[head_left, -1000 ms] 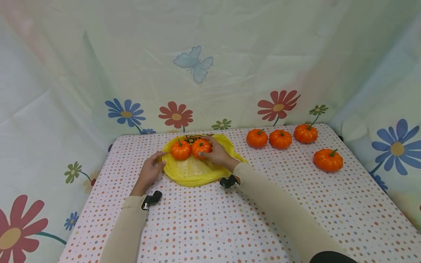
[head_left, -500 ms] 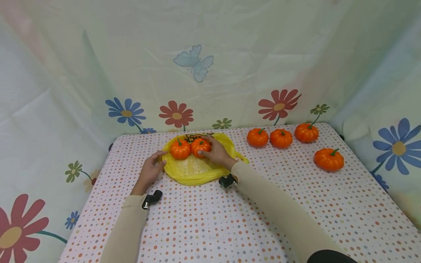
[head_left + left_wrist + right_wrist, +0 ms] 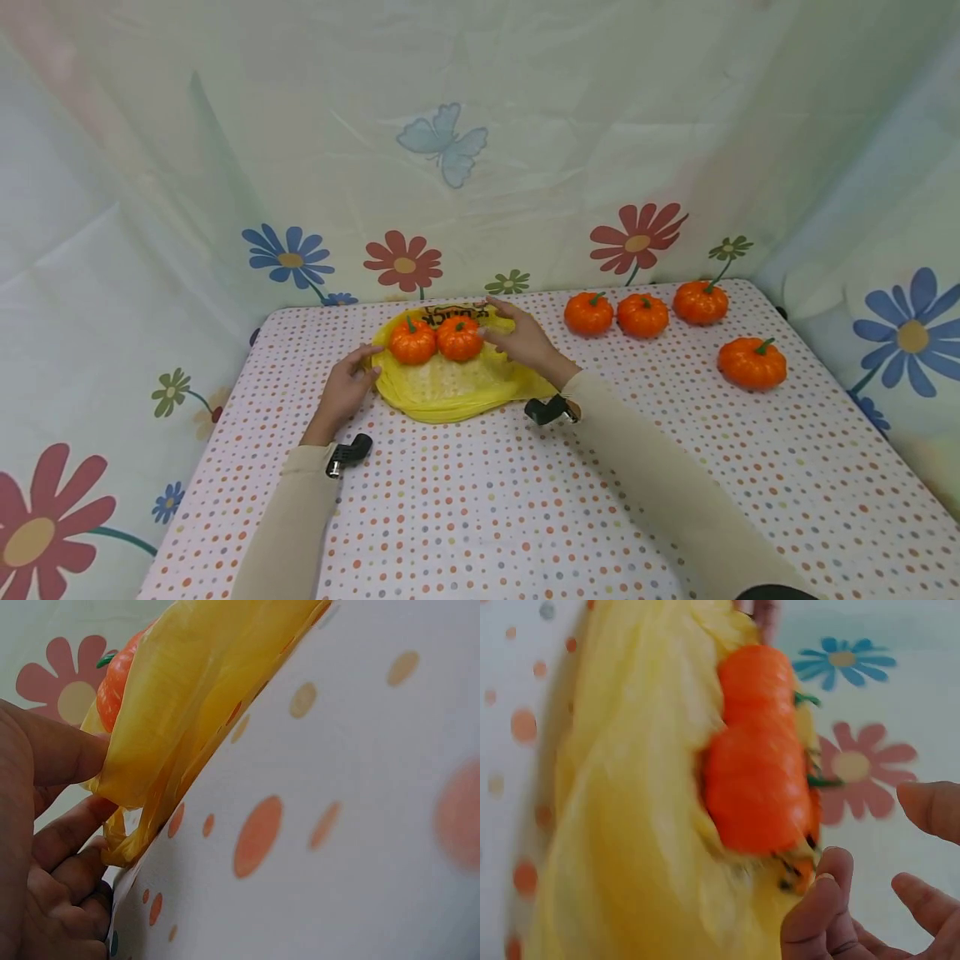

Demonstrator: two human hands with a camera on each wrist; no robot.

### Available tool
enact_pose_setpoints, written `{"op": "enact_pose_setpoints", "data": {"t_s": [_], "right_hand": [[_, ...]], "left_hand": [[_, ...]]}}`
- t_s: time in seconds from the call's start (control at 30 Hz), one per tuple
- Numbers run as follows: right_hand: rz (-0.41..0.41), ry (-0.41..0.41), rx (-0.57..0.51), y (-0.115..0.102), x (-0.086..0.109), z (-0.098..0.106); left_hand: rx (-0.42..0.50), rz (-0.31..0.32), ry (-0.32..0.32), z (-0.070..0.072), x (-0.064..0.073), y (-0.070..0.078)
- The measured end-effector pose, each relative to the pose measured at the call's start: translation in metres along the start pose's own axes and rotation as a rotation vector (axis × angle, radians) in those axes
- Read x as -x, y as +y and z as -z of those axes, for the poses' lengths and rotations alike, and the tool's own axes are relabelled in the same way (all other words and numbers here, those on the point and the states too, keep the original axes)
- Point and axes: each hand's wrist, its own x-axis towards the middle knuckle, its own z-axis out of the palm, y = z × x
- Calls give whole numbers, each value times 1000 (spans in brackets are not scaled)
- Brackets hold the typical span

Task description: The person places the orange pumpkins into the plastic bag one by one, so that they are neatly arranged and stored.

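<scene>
Two small orange pumpkins, one on the left (image 3: 412, 342) and one on the right (image 3: 460, 338), sit side by side on a yellow plastic bag (image 3: 431, 404) with black print. At the bag's left edge, my left hand (image 3: 347, 389) holds the rim; the left wrist view shows the yellow film (image 3: 161, 712) between thumb and fingers. My right hand (image 3: 528, 340) is over the bag's right side, fingers spread and holding nothing. A gap separates it from the nearer pumpkin (image 3: 757, 791) in the right wrist view.
Three more pumpkins stand in a row at the back right: one (image 3: 588, 314), another (image 3: 642, 316) and a third (image 3: 701, 302). A wider pumpkin (image 3: 752, 363) lies nearer the right edge. Dotted cloth (image 3: 465, 508) covers the table; a flowered curtain (image 3: 315, 125) hangs behind.
My right hand has let go of the right pumpkin and drawn back to the right. That pumpkin stays beside the other one. The left hand keeps its place at the bag's edge.
</scene>
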Motion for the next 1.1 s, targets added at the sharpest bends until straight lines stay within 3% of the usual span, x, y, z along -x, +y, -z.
{"op": "enact_pose_setpoints", "data": {"t_s": [0.23,0.33,0.43,0.77,1.1], "right_hand": [[-4,292,-35,21,11,55],[-45,423,-39,36,15,72],[-83,484,-76,50,21,85],[-224,367,-99,81,23,102],[-314,301,-104,94,15,106]], "left_hand": [[-19,18,3,1,0,1],[-16,26,-4,0,-1,1],[-13,39,-11,-1,-1,2],[-15,46,-10,0,0,-1],[-28,46,-6,0,-1,2]]}}
